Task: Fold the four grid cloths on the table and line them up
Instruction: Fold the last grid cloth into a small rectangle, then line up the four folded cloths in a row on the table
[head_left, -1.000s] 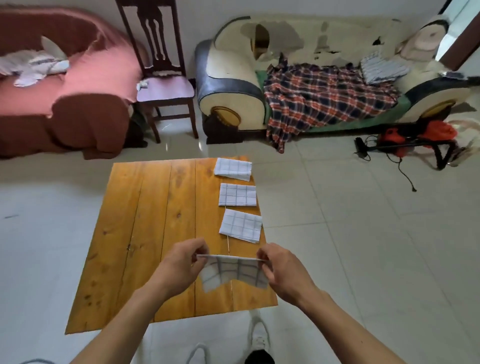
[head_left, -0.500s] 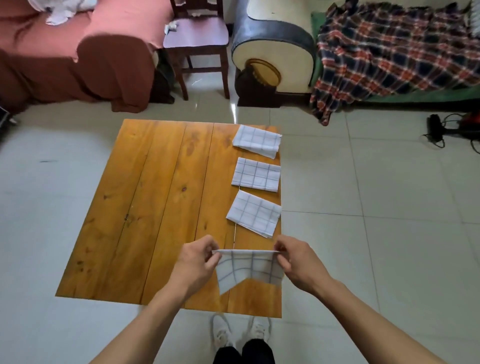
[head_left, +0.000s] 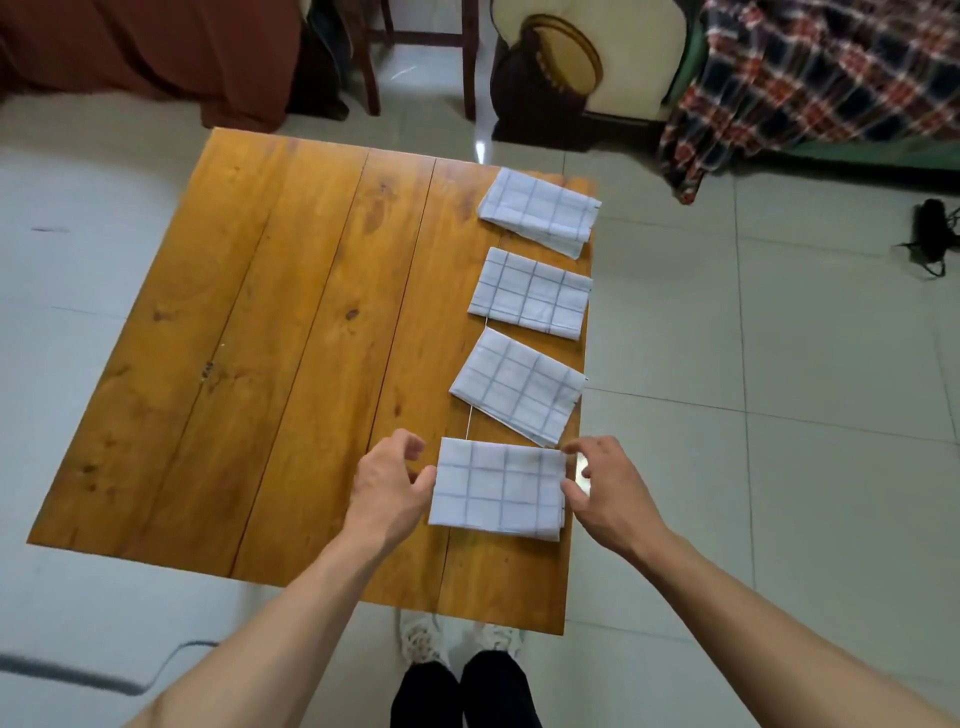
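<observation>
Because the fourth grid cloth already lies flat and folded on the bench, between your two hands, what matters now is how it sits against the three beyond it. Your left hand is at its left edge with the thumb touching the near-left side; your right hand is at its right edge, fingertips on the far-right corner. Both hands look loosely spread, fingers relaxed, though whether a fingertip pinches the hem is hard to tell from this angle.

The cloth's long axis runs left to right, square to you. The third cloth, just beyond it, sits skewed, its near corner almost touching the fourth cloth's far edge. The second cloth and the first cloth continue the column along the bench's right edge, each slightly turned. Neither hand is nearer; the cloth is centred between them.

No brand, label or writing is readable anywhere.
</observation>
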